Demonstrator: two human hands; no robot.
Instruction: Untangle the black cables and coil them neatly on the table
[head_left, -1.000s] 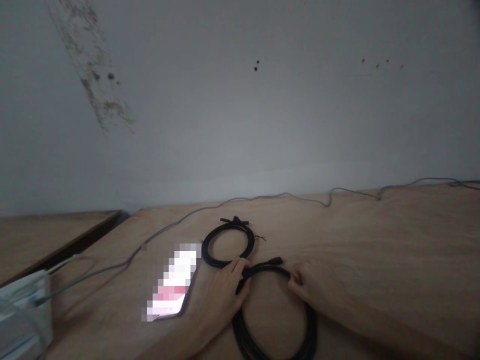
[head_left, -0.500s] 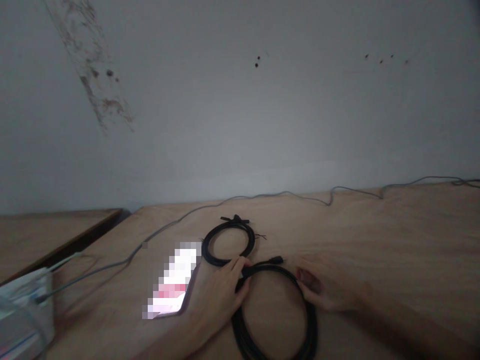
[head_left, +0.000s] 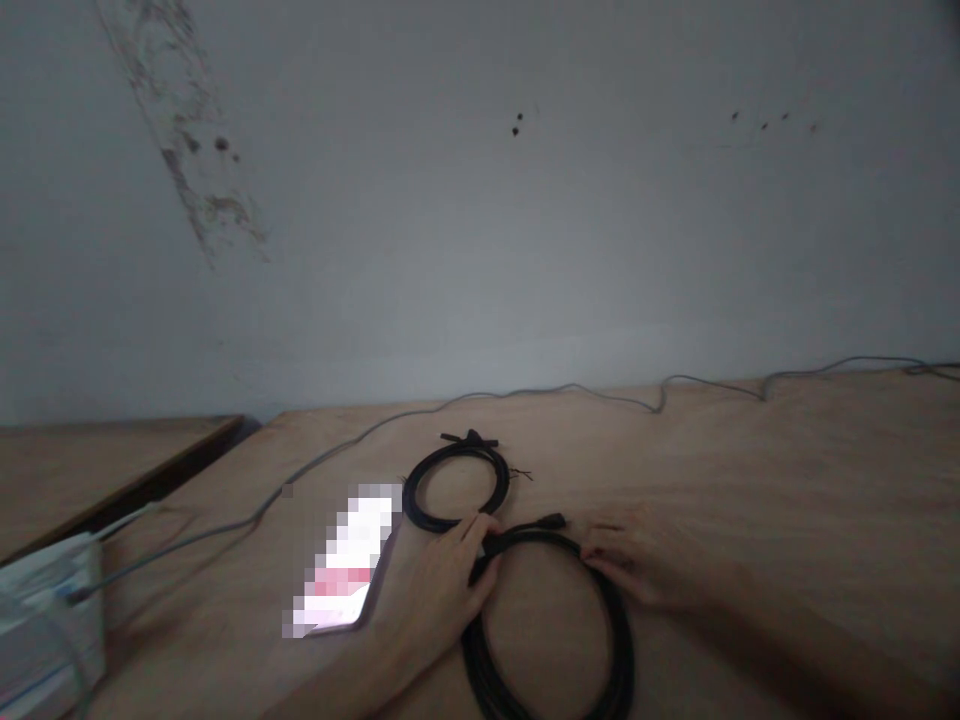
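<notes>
A large coil of black cable lies on the wooden table in front of me. My left hand rests on its upper left side, thumb and fingers closed on the strands. My right hand grips the coil's upper right part, fingers curled over the cable. A black plug end sticks out between the two hands. A smaller coil of black cable lies just behind, touching my left fingertips.
A lit phone lies left of my left hand. A thin grey wire runs along the back edge by the wall. White papers sit at the left, beside a second table.
My right hand slid a short way along the top right of the large coil and back, toward the plug end. The left hand stayed put.
</notes>
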